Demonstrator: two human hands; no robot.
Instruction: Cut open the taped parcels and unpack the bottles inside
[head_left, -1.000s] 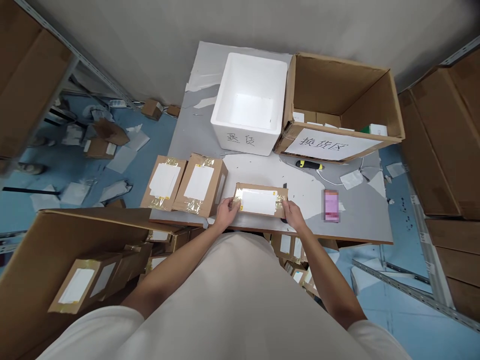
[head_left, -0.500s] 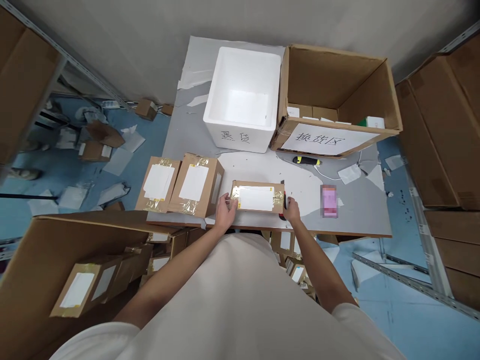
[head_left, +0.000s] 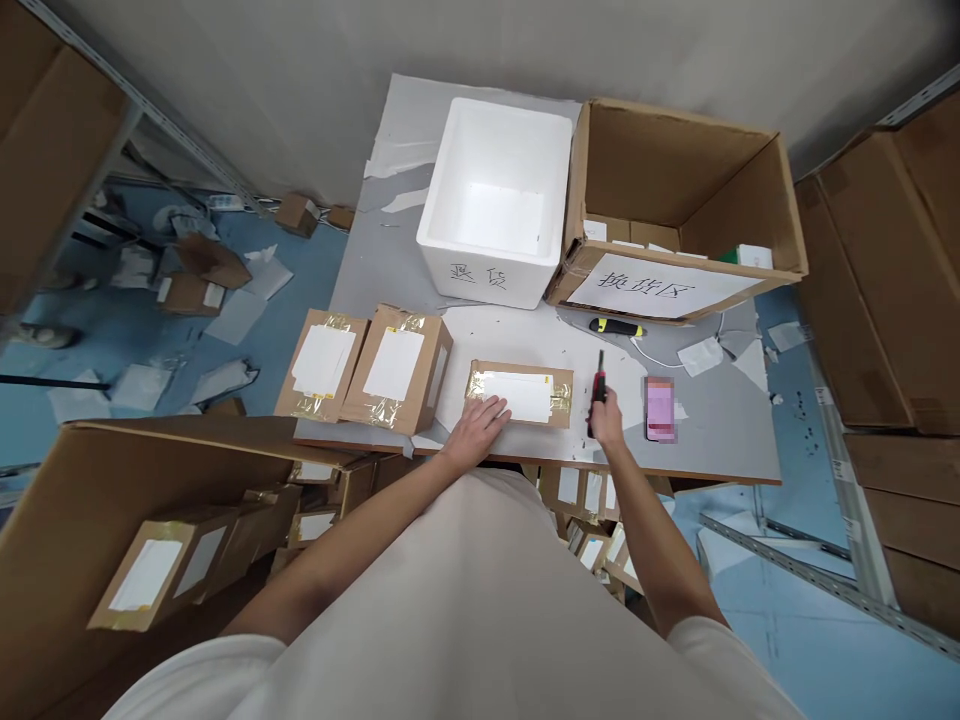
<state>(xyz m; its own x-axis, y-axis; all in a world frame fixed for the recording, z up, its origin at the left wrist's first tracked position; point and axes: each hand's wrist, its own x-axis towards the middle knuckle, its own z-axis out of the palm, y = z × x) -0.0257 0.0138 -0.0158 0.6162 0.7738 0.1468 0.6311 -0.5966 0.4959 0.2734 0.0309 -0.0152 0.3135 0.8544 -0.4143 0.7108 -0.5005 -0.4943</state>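
A small taped carton (head_left: pixel 521 397) with a white label lies at the table's front edge. My left hand (head_left: pixel 478 430) rests on its left end, fingers stretched out over the label's edge. To the right of the carton, my right hand (head_left: pixel 606 415) is wrapped round a red and black utility knife (head_left: pixel 598 390), whose dark tip points away from me. The knife and the carton are apart. Two larger taped cartons, one at the far left (head_left: pixel 322 365) and one beside it (head_left: pixel 395 370), stand left of my left hand.
A white foam box (head_left: pixel 487 275) and a big open carton (head_left: pixel 679 295) holding small boxes stand at the back. A yellow and black cutter (head_left: pixel 616 327) and a phone (head_left: pixel 660 410) lie on the right of the table (head_left: pixel 720 420). A large open box (head_left: pixel 45 520) stands lower left.
My right hand has moved right, off the carton's end, and now holds the utility knife up in view. My left hand has shifted from the carton's left side onto its top.
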